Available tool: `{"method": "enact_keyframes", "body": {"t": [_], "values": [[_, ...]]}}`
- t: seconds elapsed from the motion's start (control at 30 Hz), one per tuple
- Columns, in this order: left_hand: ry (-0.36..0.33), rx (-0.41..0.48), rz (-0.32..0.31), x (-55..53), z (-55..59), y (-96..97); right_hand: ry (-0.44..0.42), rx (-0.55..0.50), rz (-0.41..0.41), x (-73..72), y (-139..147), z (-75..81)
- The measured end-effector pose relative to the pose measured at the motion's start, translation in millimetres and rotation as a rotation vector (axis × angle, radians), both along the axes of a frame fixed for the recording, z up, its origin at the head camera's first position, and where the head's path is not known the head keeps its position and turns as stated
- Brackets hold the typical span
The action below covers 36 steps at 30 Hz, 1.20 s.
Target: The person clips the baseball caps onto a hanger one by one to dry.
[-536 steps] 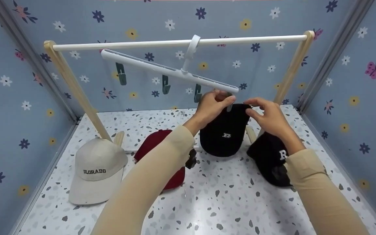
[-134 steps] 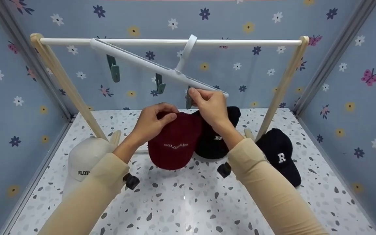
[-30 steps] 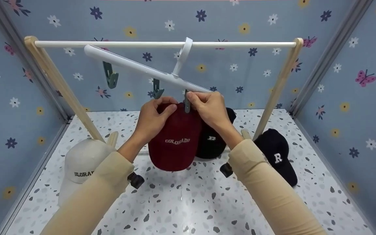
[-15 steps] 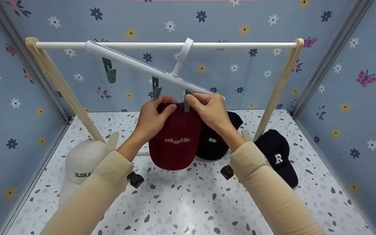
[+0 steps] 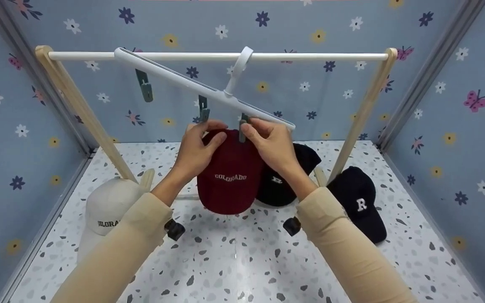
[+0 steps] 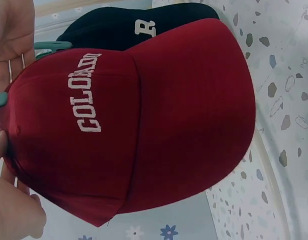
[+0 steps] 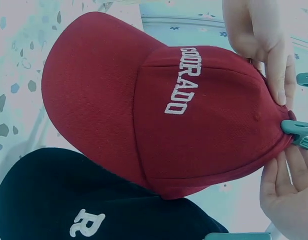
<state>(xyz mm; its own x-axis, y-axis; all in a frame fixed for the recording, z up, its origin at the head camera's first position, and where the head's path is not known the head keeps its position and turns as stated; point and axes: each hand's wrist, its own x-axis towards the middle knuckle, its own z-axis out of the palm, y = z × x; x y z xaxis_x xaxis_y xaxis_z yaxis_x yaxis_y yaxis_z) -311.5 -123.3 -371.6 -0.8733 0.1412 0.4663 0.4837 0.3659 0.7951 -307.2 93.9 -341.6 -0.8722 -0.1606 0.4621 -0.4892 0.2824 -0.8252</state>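
The left hand [image 5: 196,147] pinches the top edge of a red cap [image 5: 230,179] lettered COLORADO, thumb in front. At that edge, the right hand [image 5: 272,143] pinches a green clip [image 5: 243,128] between thumb and fingers. The clip overlaps the cap's edge, also in the right wrist view, where the clip [image 7: 296,127] sits across the cap's rim. Above them a white hanger [image 5: 175,80] tilts down to the right, hooked on the rack's bar. A black cap [image 5: 278,189] hangs behind the right hand, partly hidden by it and the red cap.
Two more green clips, a left one [image 5: 144,86] and a middle one [image 5: 203,109], hang from the hanger. A cream cap [image 5: 110,202] lies left on the speckled table [image 5: 234,261], a dark cap [image 5: 356,198] right. A wooden rack post [image 5: 86,113] stands on the left.
The left hand moved from the hanger's right-end clip to the red cap, lifted from the table. The right hand took hold of another clip, now lowered over the cap's edge. Lately the cap rose slightly.
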Motion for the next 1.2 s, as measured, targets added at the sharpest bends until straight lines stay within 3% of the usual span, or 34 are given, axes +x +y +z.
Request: {"method": "enact_keyframes", "body": {"t": [0.27, 0.47, 0.6, 0.83, 1.2], "values": [[0.003, -0.048, 0.024, 1.5, -5.3, -7.4, 0.037, 0.05, -0.034, 7.0, 7.3, -7.8], [-0.009, -0.056, 0.02, 7.5, -9.0, -18.1, 0.118, 0.087, -0.062, 14.9, 15.8, -11.1], [-0.024, -0.074, 0.024, 12.9, -11.6, -30.3, 0.128, 0.099, -0.063, 20.7, 21.8, -14.3], [-0.011, -0.141, 0.051, 23.3, -15.3, -64.0, 0.071, 0.113, -0.02, 29.9, 28.9, -21.4], [0.009, -0.209, 0.161, 43.1, -22.4, -129.7, 0.007, 0.103, 0.05, 46.3, 32.8, -36.4]]}}
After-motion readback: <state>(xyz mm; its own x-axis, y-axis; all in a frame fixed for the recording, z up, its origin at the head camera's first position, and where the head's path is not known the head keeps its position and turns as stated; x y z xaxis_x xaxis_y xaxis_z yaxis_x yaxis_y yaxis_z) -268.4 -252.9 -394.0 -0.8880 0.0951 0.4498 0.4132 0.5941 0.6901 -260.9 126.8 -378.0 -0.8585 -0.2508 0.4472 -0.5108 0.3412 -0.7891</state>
